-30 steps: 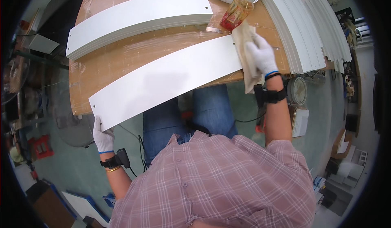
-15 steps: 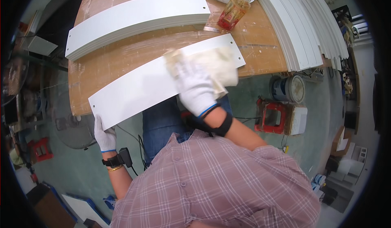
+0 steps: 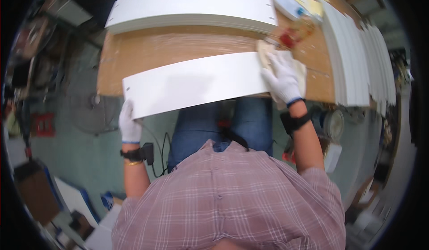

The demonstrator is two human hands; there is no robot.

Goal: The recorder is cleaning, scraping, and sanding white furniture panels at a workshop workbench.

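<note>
A long white board (image 3: 196, 81) lies across the near edge of the table, its left end jutting past the edge. My left hand (image 3: 130, 120), in a white knit glove, grips the board's near left corner. At the board's right end my right hand (image 3: 282, 76), also gloved, presses a cream cloth (image 3: 264, 52) onto the surface, palm down. The cloth spreads out around the fingers and covers that end of the board. Beyond it stands a bottle (image 3: 296, 32) of reddish liquid, blurred in this view.
A stack of similar white boards (image 3: 192, 8) lies on the far side of the brown table (image 3: 178, 40). More white boards (image 3: 346, 58) are piled at the right. A round white lid-like piece (image 3: 282, 0) holds yellow pieces at the back. A bucket (image 3: 334, 124) stands on the floor, right.
My right hand has slid the cloth rightward along the board to its right end. My left hand keeps its corner. The whole view has shifted, and the board looks less slanted.
</note>
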